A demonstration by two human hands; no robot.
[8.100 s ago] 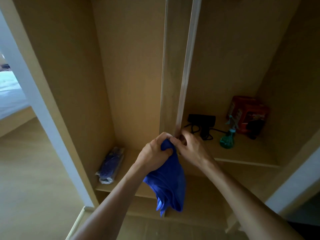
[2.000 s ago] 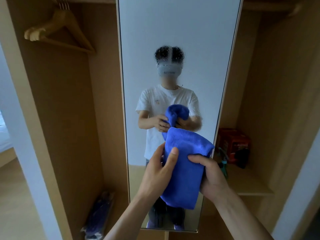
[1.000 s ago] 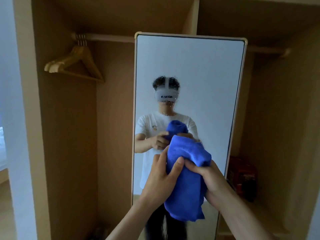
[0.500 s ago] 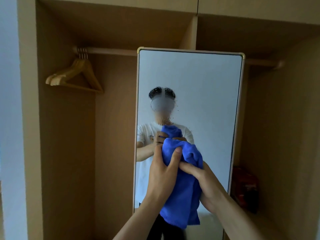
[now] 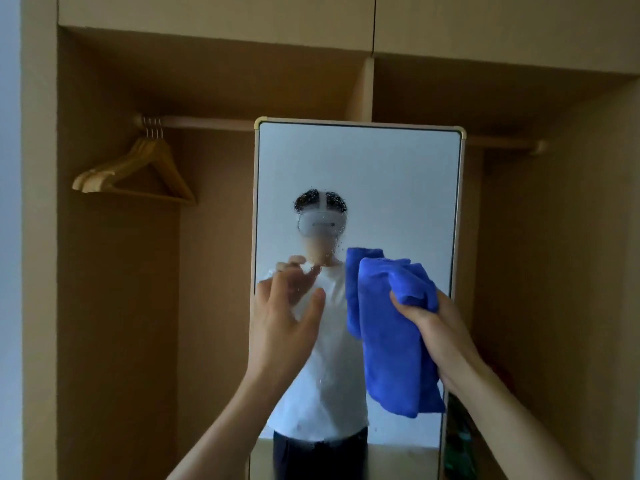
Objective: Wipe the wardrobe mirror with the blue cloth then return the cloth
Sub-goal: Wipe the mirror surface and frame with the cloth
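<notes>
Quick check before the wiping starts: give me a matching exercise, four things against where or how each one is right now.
Things:
1. blue cloth
2. left hand
3. wooden hangers
4. mirror

States:
a. fingers open, holding nothing, in front of the mirror's left edge
b. hanging from the rail, upper left
c. bunched in the grip of the right hand
d. upright in the middle of the wardrobe, droplets on its glass

Pairs: 1-c, 2-a, 3-b, 4-d
</notes>
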